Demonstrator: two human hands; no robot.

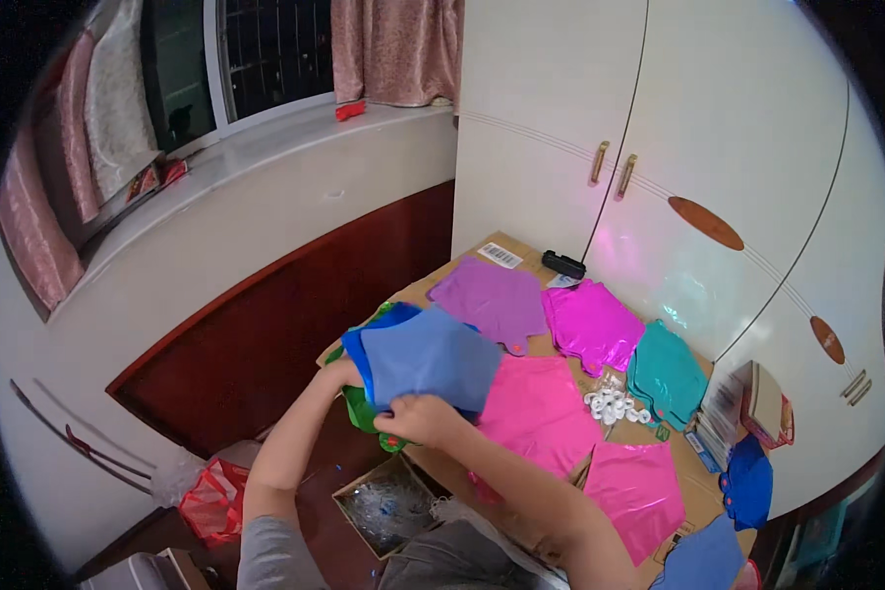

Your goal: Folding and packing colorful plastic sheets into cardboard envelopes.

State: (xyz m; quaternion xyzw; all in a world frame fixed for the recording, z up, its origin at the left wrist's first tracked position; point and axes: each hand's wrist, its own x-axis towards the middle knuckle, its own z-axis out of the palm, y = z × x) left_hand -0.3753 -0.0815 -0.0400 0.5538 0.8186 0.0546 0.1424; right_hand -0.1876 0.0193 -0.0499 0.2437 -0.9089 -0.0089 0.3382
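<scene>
A light blue, many-sided flat sheet of thin, slightly shiny material [428, 359] lies spread in front of me, over bright blue sheets [355, 346] and green ones [360, 410] at the table's left edge. My right hand [421, 421] is closed on the light blue sheet's near edge, thumb and fingers pinched together. At the left edge of the same pile is my left hand [340, 374], its fingers hidden under the blue sheets. Just right of the pile, pink sheets [541, 408] lie flat.
Purple [492, 300], magenta [595, 324] and teal sheets [669, 374] lie across the cardboard-covered table [698, 482]. White rings [615, 405] sit beside the teal ones. A box of clear plastic [388, 506] stands below the near edge. White cupboards [560, 118] rise behind.
</scene>
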